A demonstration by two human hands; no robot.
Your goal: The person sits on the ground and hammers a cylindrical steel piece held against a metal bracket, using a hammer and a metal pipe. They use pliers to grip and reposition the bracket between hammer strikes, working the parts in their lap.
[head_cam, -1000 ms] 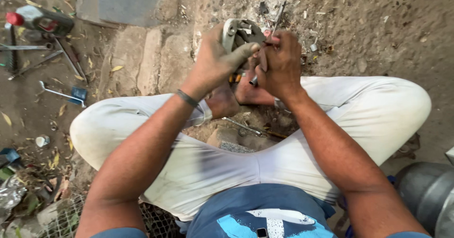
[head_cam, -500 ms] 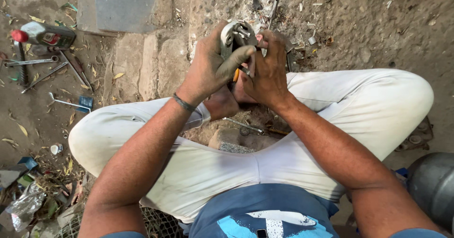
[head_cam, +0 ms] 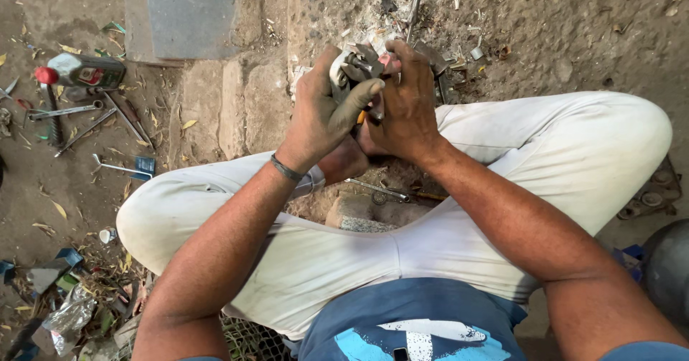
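I sit cross-legged on the ground in white trousers. My left hand [head_cam: 326, 113] grips a small grey metal part [head_cam: 353, 65] held up in front of me, thumb laid across it. My right hand [head_cam: 405, 102] is closed against the same part from the right, fingers curled over its top. A thin tool with a yellow-orange bit shows between the hands; which hand holds it is hidden. A metal bracelet [head_cam: 287, 169] is on my left wrist.
A grey bottle with a red cap [head_cam: 79, 70] and several wrenches [head_cam: 72, 111] lie at the left. A grey slab [head_cam: 190, 13] lies at the top. A spanner [head_cam: 377, 190] rests between my legs. Litter sits at the lower left, a dark round container [head_cam: 667, 268] at the right.
Both hands stay on the metal part and have shifted slightly. The view has drifted a little, so the bottle and tools appear further right in the frame.
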